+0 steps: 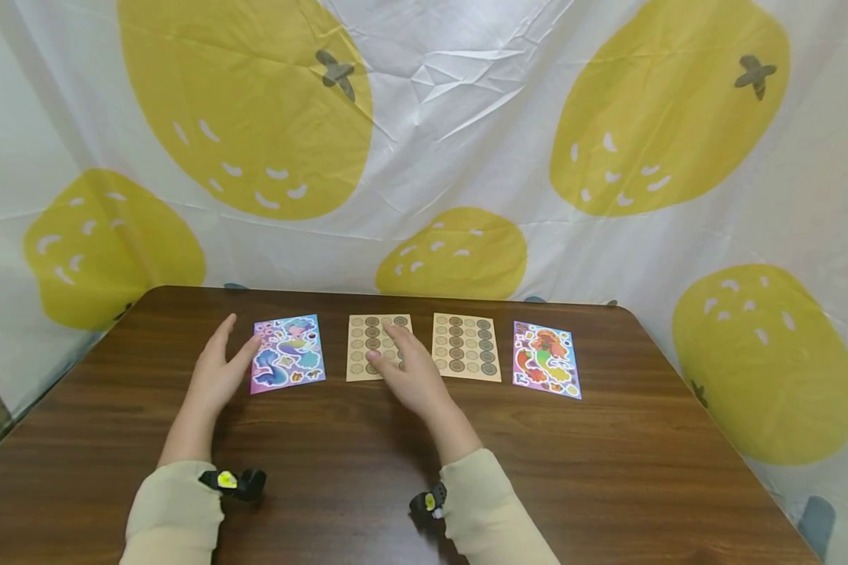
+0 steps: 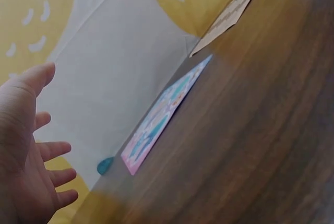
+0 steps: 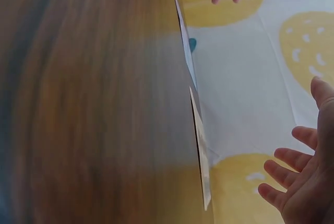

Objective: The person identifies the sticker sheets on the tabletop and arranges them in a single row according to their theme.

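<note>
My left hand [image 1: 217,369] hovers by the left edge of a blue and pink mermaid sticker sheet [image 1: 293,353], its thumb over the sheet's edge. In the left wrist view that hand [image 2: 34,156] has its fingers spread and holds nothing. My right hand [image 1: 415,373] is over the right part of a tan sheet with rows of round circles [image 1: 359,345], hiding some of them. The right wrist view shows this hand [image 3: 302,166] with fingers apart and nothing in them. Just right of it lies a second tan circle sheet [image 1: 466,345].
Another mermaid sticker sheet [image 1: 546,357], with an orange-haired figure, lies at the right end of the row. All sheets lie on a dark brown wooden table [image 1: 339,471]. Behind its far edge hangs a white cloth [image 1: 459,157] printed with yellow fruit.
</note>
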The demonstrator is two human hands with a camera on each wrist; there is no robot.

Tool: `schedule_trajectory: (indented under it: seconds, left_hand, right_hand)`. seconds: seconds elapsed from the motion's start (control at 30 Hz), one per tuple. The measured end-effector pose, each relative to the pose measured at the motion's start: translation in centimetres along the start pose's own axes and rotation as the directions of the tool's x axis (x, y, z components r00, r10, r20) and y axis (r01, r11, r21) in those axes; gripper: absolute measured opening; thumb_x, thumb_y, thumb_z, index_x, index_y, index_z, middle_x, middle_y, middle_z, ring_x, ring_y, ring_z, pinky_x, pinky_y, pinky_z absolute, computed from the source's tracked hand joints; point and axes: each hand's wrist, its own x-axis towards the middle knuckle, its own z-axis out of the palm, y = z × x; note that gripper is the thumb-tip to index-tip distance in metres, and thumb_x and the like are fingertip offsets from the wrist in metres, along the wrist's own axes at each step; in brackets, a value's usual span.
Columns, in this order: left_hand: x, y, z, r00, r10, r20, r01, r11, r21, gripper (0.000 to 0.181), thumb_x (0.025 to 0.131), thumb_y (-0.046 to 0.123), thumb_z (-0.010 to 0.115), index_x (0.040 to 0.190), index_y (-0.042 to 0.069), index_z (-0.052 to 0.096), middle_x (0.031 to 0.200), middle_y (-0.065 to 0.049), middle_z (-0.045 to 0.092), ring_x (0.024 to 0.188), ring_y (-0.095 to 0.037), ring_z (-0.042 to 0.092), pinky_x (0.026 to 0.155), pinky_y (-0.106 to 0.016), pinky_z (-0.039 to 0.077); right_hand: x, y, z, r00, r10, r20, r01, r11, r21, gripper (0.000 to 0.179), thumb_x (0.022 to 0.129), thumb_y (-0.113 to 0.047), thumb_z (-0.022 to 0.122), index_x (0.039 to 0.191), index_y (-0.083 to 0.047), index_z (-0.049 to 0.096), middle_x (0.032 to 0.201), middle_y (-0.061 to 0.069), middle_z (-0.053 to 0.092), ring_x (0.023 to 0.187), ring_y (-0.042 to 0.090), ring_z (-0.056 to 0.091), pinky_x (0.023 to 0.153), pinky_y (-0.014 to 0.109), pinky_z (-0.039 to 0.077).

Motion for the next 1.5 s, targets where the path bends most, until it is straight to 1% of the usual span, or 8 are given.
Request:
schedule_trajectory:
  seconds: [0.13, 0.2, 0.33, 0.5, 0.77, 1.03, 1.27, 1.5]
  left_hand:
    - [0.0, -0.4, 0.2, 0.999, -0.04, 0.008, 0.039, 0.999, 0.003, 0.077, 0.098, 0.045, 0.046, 0.153, 0.004, 0.01, 0.153, -0.028, 0.015, 0.138, -0.047, 0.014, 0.107, -0.065, 0.015]
    - [0.0, -0.6, 0.3, 0.999, -0.048, 0.006, 0.048, 0.999, 0.002, 0.077, 0.098, 0.044, 0.047, 0.153, 0.004, 0.01, 0.153, -0.028, 0.016, 0.138, -0.047, 0.015, 0.107, -0.064, 0.015]
    - [0.1, -1.0, 0.6, 0.998, -0.055, -0.004, 0.055, 0.998, -0.01, 0.077, 0.098, 0.043, 0.048, 0.153, 0.004, 0.01, 0.152, -0.029, 0.017, 0.138, -0.047, 0.016, 0.107, -0.064, 0.015]
    - [0.2, -1.3, 0.8, 0.998, -0.062, -0.014, 0.062, 0.997, -0.037, 0.076, 0.098, 0.04, 0.05, 0.153, 0.004, 0.011, 0.15, -0.031, 0.02, 0.137, -0.047, 0.017, 0.108, -0.062, 0.014]
    - [0.3, -1.8, 1.2, 0.997, -0.076, -0.012, 0.076, 0.996, -0.04, 0.077, 0.098, 0.042, 0.049, 0.153, 0.004, 0.011, 0.15, -0.031, 0.021, 0.137, -0.048, 0.018, 0.108, -0.062, 0.015]
    - [0.2, -2.2, 1.6, 0.996, -0.085, 0.009, 0.086, 0.996, -0.038, 0.078, 0.098, 0.045, 0.048, 0.153, 0.005, 0.01, 0.151, -0.029, 0.02, 0.137, -0.046, 0.019, 0.108, -0.061, 0.017]
    - [0.3, -2.4, 1.9, 0.996, -0.09, 0.004, 0.09, 0.995, -0.051, 0.077, 0.098, 0.045, 0.048, 0.153, 0.006, 0.012, 0.151, -0.027, 0.022, 0.138, -0.044, 0.02, 0.108, -0.06, 0.018]
    - [0.5, -2.7, 2.1, 0.997, -0.073, 0.013, 0.074, 0.995, -0.063, 0.074, 0.098, 0.04, 0.05, 0.152, 0.004, 0.014, 0.15, -0.027, 0.025, 0.137, -0.044, 0.021, 0.109, -0.059, 0.019]
  right_hand:
    - [0.1, 0.0, 0.6, 1.0, -0.001, 0.006, 0.0, 1.0, 0.031, 0.059, 0.095, -0.038, 0.056, 0.145, -0.01, 0.041, 0.149, 0.01, 0.038, 0.139, 0.029, 0.027, 0.112, 0.045, 0.021]
    - [0.1, -0.1, 0.9, 1.0, 0.006, 0.014, -0.007, 0.999, 0.041, 0.06, 0.095, -0.039, 0.057, 0.145, -0.01, 0.041, 0.148, 0.011, 0.038, 0.139, 0.029, 0.027, 0.112, 0.045, 0.021]
    - [0.2, -0.4, 1.5, 1.0, 0.021, 0.024, -0.022, 0.998, 0.066, 0.063, 0.093, -0.042, 0.06, 0.145, -0.012, 0.042, 0.148, 0.009, 0.039, 0.138, 0.026, 0.029, 0.111, 0.044, 0.023]
    - [0.3, -0.8, 2.3, 0.999, 0.017, 0.039, -0.021, 0.995, 0.1, 0.066, 0.09, -0.041, 0.065, 0.145, -0.011, 0.042, 0.146, 0.011, 0.041, 0.135, 0.03, 0.034, 0.109, 0.048, 0.026]
    - [0.5, -1.3, 3.6, 0.996, 0.064, 0.069, -0.075, 0.982, 0.172, 0.074, 0.085, -0.039, 0.072, 0.146, -0.013, 0.041, 0.147, 0.009, 0.04, 0.135, 0.028, 0.035, 0.109, 0.044, 0.028]
    - [0.6, -1.4, 4.9, 0.991, 0.08, 0.111, -0.099, 0.978, 0.185, 0.074, 0.082, -0.033, 0.076, 0.145, -0.012, 0.042, 0.143, 0.009, 0.045, 0.127, 0.029, 0.045, 0.102, 0.044, 0.039]
    - [0.7, -1.6, 5.7, 0.981, 0.105, 0.162, -0.15, 0.944, 0.295, 0.074, 0.083, -0.031, 0.076, 0.145, -0.011, 0.041, 0.141, 0.013, 0.046, 0.127, 0.033, 0.046, 0.101, 0.044, 0.04]
    - [1.1, -2.1, 6.6, 0.971, 0.121, 0.206, -0.187, 0.922, 0.339, 0.072, 0.083, -0.026, 0.076, 0.144, -0.007, 0.042, 0.14, 0.017, 0.047, 0.128, 0.032, 0.044, 0.104, 0.044, 0.037]
